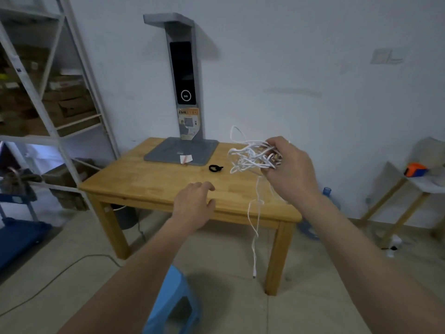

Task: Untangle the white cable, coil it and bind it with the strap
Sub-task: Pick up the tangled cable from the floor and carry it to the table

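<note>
Two hands are in my view over the wooden bench [149, 182]. My right hand [287, 168] is raised above the bench's right part, fingers clenched around a tangled bunch of the white cable [250, 156]. Loops stick out from the bunch to the left and upward, and several loose strands hang down from it past the bench's front edge, the longest one ending in a small plug [254, 276] that dangles above the floor beside the bench's front right leg.

My left hand [193, 204] is lower, at the front edge of the bench, palm down with the fingers loosely curled and nothing in it; whether it touches the wood I cannot tell.

On the bench top lies the black strap [215, 168], curled into a small loop, just left of the cable bunch and apart from both hands. Behind it stands a grey lamp-like device [183, 75] with a flat base, set against the white wall. A metal shelf rack [48, 88] with cardboard boxes stands to the left, and a blue plastic stool [172, 302] sits on the floor between my forearms, in front of the bench.
</note>
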